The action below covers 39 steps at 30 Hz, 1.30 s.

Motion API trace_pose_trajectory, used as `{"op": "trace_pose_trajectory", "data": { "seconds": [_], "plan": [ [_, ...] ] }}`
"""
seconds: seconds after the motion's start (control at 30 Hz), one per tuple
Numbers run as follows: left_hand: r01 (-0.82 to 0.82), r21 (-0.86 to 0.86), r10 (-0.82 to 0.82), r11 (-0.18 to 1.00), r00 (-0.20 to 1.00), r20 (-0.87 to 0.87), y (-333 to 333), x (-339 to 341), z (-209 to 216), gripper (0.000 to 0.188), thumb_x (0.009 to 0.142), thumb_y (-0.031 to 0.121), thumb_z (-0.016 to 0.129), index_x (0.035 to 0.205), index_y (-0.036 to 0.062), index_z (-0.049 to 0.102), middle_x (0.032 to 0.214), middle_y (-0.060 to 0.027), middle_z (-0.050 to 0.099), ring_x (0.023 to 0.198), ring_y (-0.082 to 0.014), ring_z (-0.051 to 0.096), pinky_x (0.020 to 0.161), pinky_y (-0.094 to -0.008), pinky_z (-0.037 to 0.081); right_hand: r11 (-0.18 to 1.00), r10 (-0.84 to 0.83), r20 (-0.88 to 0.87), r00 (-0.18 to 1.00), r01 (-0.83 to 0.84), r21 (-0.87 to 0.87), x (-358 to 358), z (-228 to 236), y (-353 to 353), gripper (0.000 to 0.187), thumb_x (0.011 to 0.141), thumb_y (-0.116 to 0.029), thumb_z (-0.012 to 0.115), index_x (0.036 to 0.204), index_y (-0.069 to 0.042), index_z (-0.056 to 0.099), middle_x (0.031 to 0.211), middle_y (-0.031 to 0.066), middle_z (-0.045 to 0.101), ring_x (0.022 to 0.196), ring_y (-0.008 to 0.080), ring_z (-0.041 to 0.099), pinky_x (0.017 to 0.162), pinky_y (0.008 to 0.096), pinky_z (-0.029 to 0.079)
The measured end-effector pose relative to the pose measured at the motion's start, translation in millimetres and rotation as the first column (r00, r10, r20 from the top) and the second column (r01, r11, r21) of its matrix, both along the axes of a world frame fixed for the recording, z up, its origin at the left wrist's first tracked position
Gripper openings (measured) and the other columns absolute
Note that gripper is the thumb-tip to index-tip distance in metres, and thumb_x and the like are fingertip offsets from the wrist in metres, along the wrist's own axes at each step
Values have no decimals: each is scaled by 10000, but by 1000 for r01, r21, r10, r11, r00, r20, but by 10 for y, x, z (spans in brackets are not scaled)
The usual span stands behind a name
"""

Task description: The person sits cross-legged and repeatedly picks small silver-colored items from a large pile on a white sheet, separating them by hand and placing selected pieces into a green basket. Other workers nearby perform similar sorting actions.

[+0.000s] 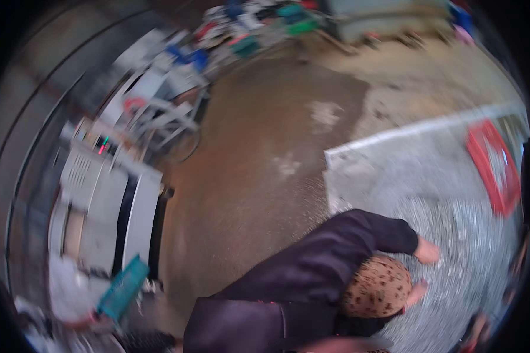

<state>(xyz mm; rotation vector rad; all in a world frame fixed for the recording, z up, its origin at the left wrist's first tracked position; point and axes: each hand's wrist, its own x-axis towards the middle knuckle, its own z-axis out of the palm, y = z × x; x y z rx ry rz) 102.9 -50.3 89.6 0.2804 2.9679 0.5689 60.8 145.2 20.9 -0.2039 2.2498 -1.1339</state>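
Note:
The view is heavily smeared by motion. My left arm, in a dark purple sleeve, bends from the lower edge towards the right. At its cuff my left hand [428, 252] is over a mass of small grey, metallic-looking pieces [468, 259]. Just below it, my right hand [416, 294] shows in part, also at the pieces. Between them and the dark sleeve lies a rounded brown cloth with dark spots [378, 286], which hides most of the right arm. The fingers of both hands are blurred, so I cannot make out what they hold, if anything.
The pieces lie on a grey work surface with a pale raised edge [394, 136]. A red crate [493, 167] stands at its far right. On the left are a pale machine [94, 182], a teal basket [123, 288] and a metal-framed cart [168, 123]. The brown floor [247, 159] looks wet.

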Motion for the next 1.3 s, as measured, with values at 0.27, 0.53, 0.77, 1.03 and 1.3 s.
{"op": "trace_pose_trajectory", "data": {
  "seconds": [0.27, 0.53, 0.77, 1.03, 1.3],
  "plan": [
    [-31, 228, -59, 973, 924, 377, -623, -1352, 1843, 223, 769, 252, 639, 882, 77, 716, 857, -79, 695, 810, -199, 622, 722, -384, 475, 843, -156, 417, 895, 341, -416, -155, 907, -792, 407, 932, -261, 439, 1310, -112, 430, 1192, 191, 434, 973, 318, 501, 715, 400, 517],
    [-63, 520, 158, 852, 977, -141, 497, -67, 539, 357, 869, 241, 524, 1187, 82, 554, 1228, -123, 557, 1122, -253, 530, 981, -375, 398, 865, -74, -388, 919, -135, -484, -67, 625, 498, 406, 937, -220, 472, 1301, -46, 428, 1351, 140, 410, 1151, 259, 416, 968, 436, 365],
    [-249, 631, 296, 735, 955, 32, 1036, 129, 83, 716, 730, 213, 705, 1358, 54, 402, 1329, -195, 449, 1228, -316, 427, 1025, -393, 342, 794, -143, -159, 977, 17, -608, 326, 146, 630, 404, 913, -111, 559, 1272, 47, 464, 1240, 145, 546, 1102, 200, 535, 961, 310, 409],
    [-480, 825, 513, 298, 810, 286, 874, 187, 68, 304, 698, -102, 494, 976, -67, 612, 676, -174, 642, 567, -276, 655, 490, -370, 541, 884, -188, -13, 982, 163, -437, -84, -36, 490, 412, 956, -138, 443, 1280, 110, 384, 1373, 294, 353, 1275, 326, 390, 1067, 406, 375],
    [-516, 839, 708, 171, 657, 260, 601, 629, 523, 183, 755, 33, 602, 908, -65, 625, 643, -122, 622, 546, -180, 639, 470, -308, 524, 295, -70, 839, 539, 815, -499, 130, 128, -349, 389, 908, -302, 577, 1083, 37, 500, 967, 110, 484, 891, 206, 508, 774, 341, 503]
  ]
}}
